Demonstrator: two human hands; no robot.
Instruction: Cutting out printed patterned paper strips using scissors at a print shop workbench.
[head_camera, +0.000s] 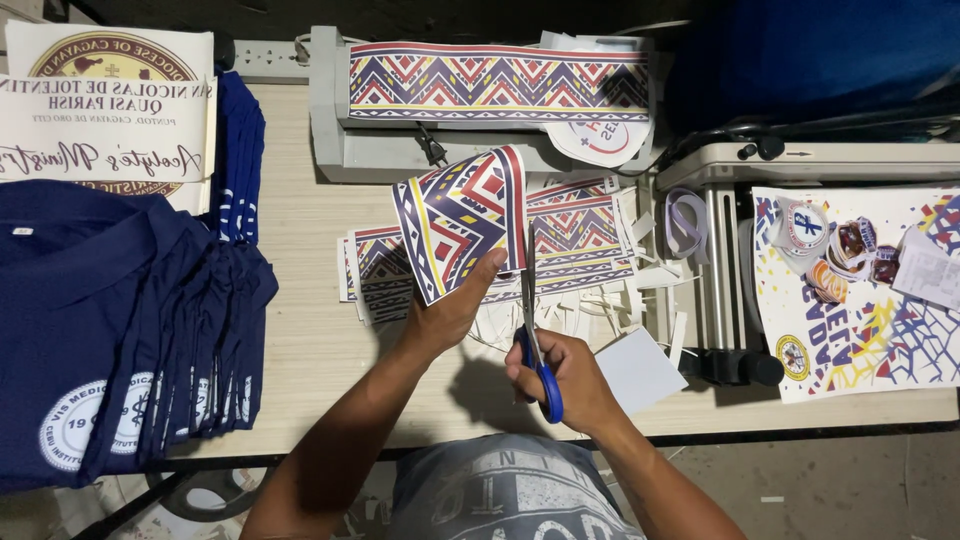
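My left hand (452, 312) grips a curled strip of paper printed with a red, blue and yellow zigzag pattern (460, 215), holding it up above the wooden table (300, 340). My right hand (565, 375) holds blue-handled scissors (535, 330), their blades pointing away from me along the strip's right edge. Beneath the strip lies a pile of more patterned strips (575, 235) and thin white paper offcuts (520, 320).
A stack of dark blue shirts (120, 330) fills the left side, with a printed poster (110, 110) behind it. A grey machine (330, 130) carries another patterned strip (500, 85). At right are a metal trimmer (720, 290), a colourful printed sheet (880, 320) and a white card (640, 370).
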